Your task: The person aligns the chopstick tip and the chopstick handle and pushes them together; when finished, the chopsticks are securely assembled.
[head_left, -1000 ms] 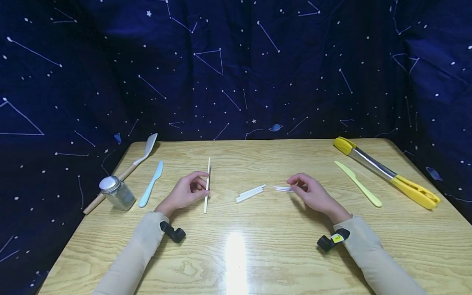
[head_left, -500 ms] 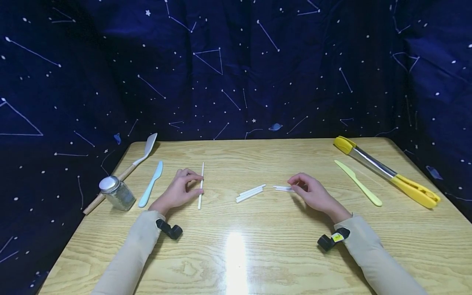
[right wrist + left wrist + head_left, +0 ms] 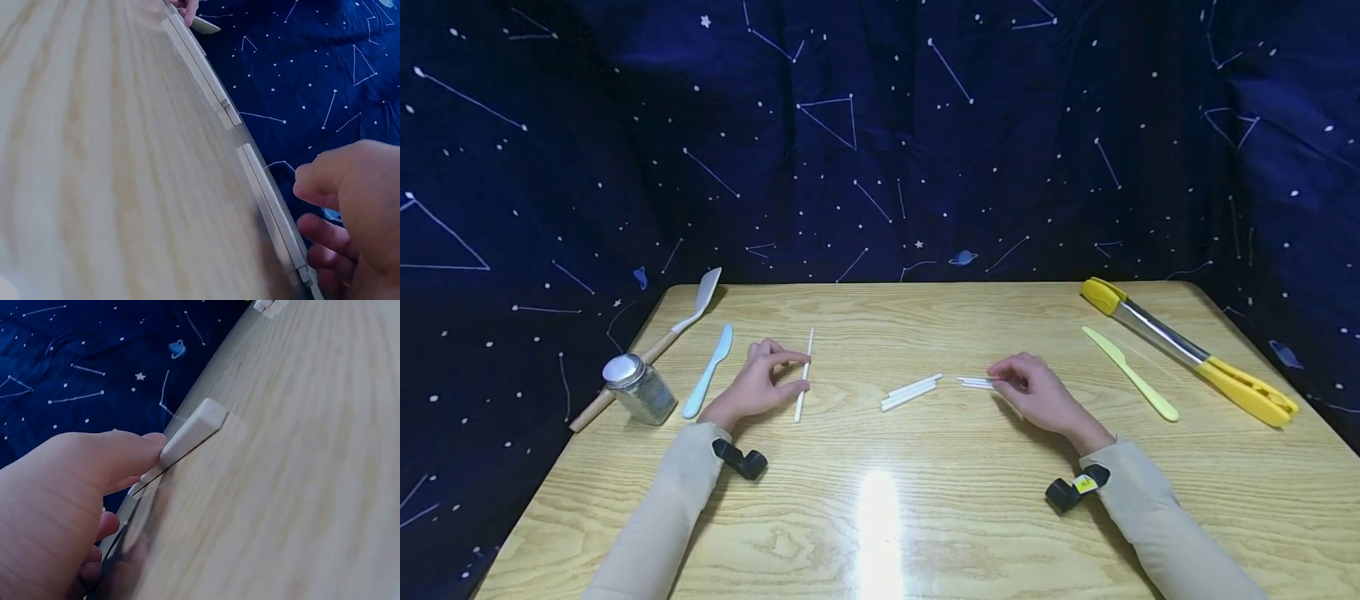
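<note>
At the left of the table, my left hand (image 3: 758,385) has its thumb and index fingertips on a pale chopstick (image 3: 800,407), set a little apart along its length. In the left wrist view the chopstick's square thick end (image 3: 205,417) lies close along the tabletop, with the thumb against its side. My right hand (image 3: 1037,398) hovers low, its loosely bent fingers beside a small group of short white sticks (image 3: 974,381). A gap shows between thumb and sticks in the right wrist view. Left of that group lies another bunch of white sticks (image 3: 909,397), side by side on the tabletop.
To the left are a glass jar (image 3: 647,400) with a white lid, a spatula (image 3: 658,351) behind it and a light blue knife (image 3: 706,379). A yellow knife (image 3: 1142,386) and yellow-tipped tongs (image 3: 1161,333) lie right. A dark star-patterned curtain (image 3: 880,167) stands behind the table.
My left hand has moved left with the chopstick, which now lies slightly more slanted, its near end further left. The right hand and the short sticks have hardly moved.
</note>
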The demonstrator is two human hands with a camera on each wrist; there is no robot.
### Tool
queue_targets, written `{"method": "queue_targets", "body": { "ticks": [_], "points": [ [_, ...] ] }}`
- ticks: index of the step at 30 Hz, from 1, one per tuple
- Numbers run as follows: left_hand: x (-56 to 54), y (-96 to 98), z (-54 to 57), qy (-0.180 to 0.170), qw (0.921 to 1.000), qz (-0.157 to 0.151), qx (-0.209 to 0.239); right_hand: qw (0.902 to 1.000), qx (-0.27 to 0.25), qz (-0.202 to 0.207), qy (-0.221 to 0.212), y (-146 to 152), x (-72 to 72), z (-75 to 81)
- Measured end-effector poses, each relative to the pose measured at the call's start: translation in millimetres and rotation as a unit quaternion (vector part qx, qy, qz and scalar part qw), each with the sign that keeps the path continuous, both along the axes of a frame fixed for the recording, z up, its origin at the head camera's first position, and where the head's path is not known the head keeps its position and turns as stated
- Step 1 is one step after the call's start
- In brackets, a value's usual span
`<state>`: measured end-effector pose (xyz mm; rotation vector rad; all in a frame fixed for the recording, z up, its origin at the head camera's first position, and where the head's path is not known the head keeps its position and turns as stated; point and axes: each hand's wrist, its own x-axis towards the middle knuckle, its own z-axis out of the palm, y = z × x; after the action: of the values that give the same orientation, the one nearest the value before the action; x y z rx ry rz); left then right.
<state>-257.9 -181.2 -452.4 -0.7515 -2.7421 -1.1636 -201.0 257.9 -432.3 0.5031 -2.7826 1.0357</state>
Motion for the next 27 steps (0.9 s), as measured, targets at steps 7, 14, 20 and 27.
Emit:
{"method": "queue_targets", "body": {
  "ticks": [7,14,20,27],
  "points": [
    [-1.8,-7.1,1.2,-0.014,0.9998,0.007,-0.012,0.9994,0.010,-0.032,0.005,3,-0.1,-4.3],
    [-3.0,-10.7,2.0,0.001,0.9996,0.015,-0.024,0.9991,0.007,-0.041,-0.005,8,-4.2,-11.2],
    [-2.6,-12.3,2.1,0.019,0.9991,0.025,-0.030,0.9987,0.017,-0.047,-0.013,7,-3.4,-11.8],
    [-4.0,-10.8,2.1,0.022,0.9986,0.034,-0.034,0.9983,0.027,-0.051,-0.003,6,-0.5,-9.9]
  ]
}}
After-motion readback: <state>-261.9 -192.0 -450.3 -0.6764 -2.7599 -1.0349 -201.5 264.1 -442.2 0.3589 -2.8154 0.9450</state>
